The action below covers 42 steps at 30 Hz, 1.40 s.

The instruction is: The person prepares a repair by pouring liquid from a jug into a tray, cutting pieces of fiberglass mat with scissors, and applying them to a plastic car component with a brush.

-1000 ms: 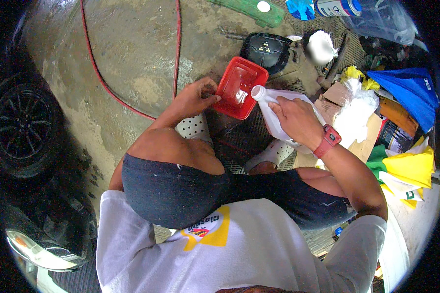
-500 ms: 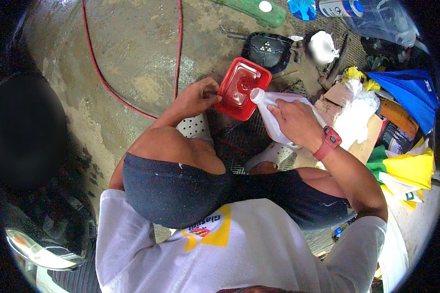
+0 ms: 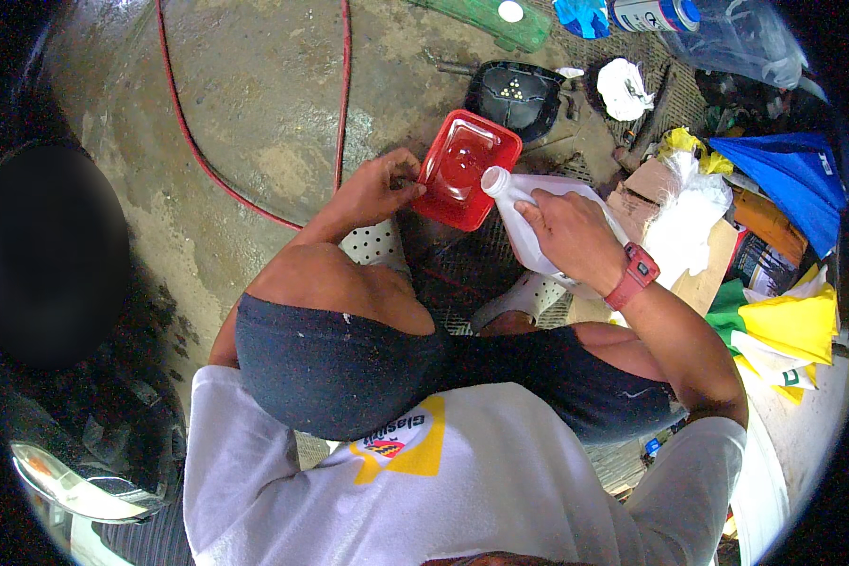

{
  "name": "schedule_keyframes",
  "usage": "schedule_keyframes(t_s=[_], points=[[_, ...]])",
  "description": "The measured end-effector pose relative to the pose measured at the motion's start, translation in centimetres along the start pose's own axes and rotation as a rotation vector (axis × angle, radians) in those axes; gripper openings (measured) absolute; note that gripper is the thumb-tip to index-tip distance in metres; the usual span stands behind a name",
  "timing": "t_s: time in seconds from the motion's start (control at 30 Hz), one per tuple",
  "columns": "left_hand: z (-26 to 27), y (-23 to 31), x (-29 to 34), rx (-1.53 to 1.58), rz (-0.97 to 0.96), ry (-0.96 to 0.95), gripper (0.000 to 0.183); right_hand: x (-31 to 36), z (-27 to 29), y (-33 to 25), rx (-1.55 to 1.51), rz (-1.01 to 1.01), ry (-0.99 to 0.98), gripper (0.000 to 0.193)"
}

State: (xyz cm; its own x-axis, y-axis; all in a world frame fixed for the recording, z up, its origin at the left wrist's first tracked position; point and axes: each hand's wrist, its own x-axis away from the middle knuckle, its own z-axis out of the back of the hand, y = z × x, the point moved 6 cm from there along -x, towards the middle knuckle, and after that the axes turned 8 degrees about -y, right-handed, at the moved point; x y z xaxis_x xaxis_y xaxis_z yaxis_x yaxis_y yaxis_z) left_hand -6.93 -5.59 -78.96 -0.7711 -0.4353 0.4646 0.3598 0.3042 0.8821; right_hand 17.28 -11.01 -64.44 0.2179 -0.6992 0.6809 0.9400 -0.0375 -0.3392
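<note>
My left hand (image 3: 377, 191) is closed at the left edge of a red rectangular plastic tub (image 3: 455, 215), thumb and fingers pinching its rim. Some liquid seems to lie in the tub, with a rippled, shiny surface. In my right hand (image 3: 575, 236) is a translucent white plastic jug (image 3: 526, 209), gripped by its upper part and tilted. The jug's uncapped mouth sits right at the tub's right edge. No stream from the mouth can be made out. Part of the jug is hidden behind my right hand.
Beyond the tub lies a black plastic part (image 3: 514, 99). A red hose (image 3: 346, 104) loops over the wet concrete floor. To the right are cardboard, white plastic (image 3: 679, 226), a blue cloth (image 3: 788, 179) and a yellow-green bag (image 3: 788, 325). A headlight (image 3: 75, 486) shows at lower left.
The jug and tub have shifted very slightly, and the ripples in the tub look different. Both hands keep their holds.
</note>
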Motion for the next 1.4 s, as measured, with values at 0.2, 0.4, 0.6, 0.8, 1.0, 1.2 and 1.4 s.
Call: schedule_keyframes(t_s=[0.2, 0.4, 0.6, 0.8, 1.0, 1.2, 1.4], points=[[0.2, 0.2, 0.1, 0.001, -0.017, 0.032, 0.015, 0.0, 0.2, -0.2, 0.016, 0.029, 0.033, 0.043], [0.3, -0.3, 0.0, -0.038, -0.021, 0.028, 0.015, 0.0, -0.1, -0.1, 0.048, 0.012, 0.008, 0.042], [0.2, -0.7, 0.0, -0.003, -0.064, 0.051, 0.016, 0.1, -0.4, 0.0, 0.042, 0.019, 0.028, 0.043], [0.2, -1.1, 0.1, 0.015, -0.048, 0.023, 0.017, 0.0, -0.3, 0.1, 0.007, 0.018, 0.033, 0.043], [0.3, -0.9, 0.8, 0.003, 0.044, 0.004, 0.017, 0.3, 1.0, -1.4, 0.006, 0.079, 0.081, 0.043], [0.3, -1.6, 0.9, 0.023, -0.008, -0.016, 0.017, 0.0, 0.5, -0.8, 0.027, 0.058, 0.057, 0.041], [0.2, -1.2, 1.0, 0.003, -0.012, -0.024, 0.018, 0.0, 0.0, -0.3, 0.043, 0.04, 0.033, 0.04]])
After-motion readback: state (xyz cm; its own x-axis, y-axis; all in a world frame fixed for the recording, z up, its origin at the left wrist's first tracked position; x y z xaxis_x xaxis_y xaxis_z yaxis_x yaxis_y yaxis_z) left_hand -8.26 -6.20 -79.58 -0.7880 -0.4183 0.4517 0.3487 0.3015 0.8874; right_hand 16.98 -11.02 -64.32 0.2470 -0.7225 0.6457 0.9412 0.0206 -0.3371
